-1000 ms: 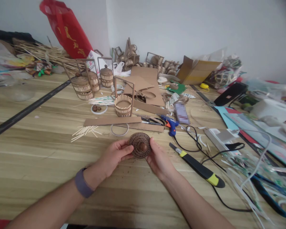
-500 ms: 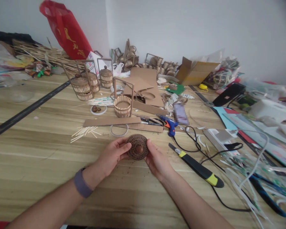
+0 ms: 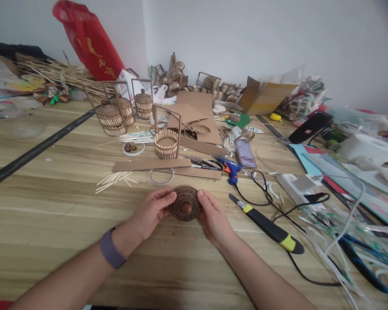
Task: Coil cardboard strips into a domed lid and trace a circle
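Observation:
Between my two hands is a round brown lid (image 3: 183, 196) of coiled corrugated cardboard, with a brown bead knob facing me. My left hand (image 3: 153, 211) grips its left edge, thumb on top. On the right edge, my right hand (image 3: 213, 215) pinches it with the thumb; the fingers beneath are partly hidden. Beyond the lid stands a small basket (image 3: 166, 144) with pale slats and a tall cardboard handle. A white ring (image 3: 161, 176) lies just past my left fingers, near a cardboard strip (image 3: 151, 164).
A utility knife (image 3: 271, 228) with its blade out and a blue glue gun (image 3: 231, 170) with a black cord lie to the right. Pale sticks (image 3: 114, 181) and a lidded basket (image 3: 110, 118) are on the left. A power strip (image 3: 297, 189) sits among cables.
The lid has shifted slightly left and down in my hands and tilted a little more toward me. The right hand moved slightly with it. Other things stay put.

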A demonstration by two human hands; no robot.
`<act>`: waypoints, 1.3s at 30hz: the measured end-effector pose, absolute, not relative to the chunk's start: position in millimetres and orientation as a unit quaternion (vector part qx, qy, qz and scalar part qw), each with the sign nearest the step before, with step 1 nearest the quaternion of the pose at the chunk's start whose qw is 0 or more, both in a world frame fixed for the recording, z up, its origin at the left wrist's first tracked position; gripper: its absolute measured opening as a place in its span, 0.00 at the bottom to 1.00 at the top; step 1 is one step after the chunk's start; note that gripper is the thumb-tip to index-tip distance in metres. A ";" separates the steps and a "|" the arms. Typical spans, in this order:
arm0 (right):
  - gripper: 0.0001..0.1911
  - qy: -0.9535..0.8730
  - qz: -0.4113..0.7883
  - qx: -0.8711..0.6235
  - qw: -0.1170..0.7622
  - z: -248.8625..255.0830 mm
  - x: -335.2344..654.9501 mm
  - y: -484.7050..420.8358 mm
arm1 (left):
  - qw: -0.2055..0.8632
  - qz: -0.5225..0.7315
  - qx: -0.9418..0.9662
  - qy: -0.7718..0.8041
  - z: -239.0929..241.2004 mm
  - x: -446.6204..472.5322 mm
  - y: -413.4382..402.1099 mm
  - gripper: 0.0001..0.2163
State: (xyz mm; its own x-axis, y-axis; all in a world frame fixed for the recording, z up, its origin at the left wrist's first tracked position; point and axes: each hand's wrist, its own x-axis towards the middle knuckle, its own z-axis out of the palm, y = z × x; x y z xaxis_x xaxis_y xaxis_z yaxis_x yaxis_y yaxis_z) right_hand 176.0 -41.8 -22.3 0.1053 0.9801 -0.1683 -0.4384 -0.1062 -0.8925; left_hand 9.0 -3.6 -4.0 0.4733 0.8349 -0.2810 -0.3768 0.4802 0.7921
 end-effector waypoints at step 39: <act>0.24 -0.349 0.634 -0.421 0.546 -27.3 175.3 -41.6 | 0.769 0.380 0.373 0.355 -5.3 13.3 -7.2 0.22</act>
State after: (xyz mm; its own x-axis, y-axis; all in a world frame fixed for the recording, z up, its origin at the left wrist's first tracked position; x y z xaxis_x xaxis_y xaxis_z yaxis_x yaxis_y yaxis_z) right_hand 175.3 -41.6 -27.3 -0.0487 0.9871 -0.1527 -0.3993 -0.1594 -0.9029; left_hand 13.3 -7.2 -5.3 0.4591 0.8490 -0.2615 -0.3206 0.4329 0.8425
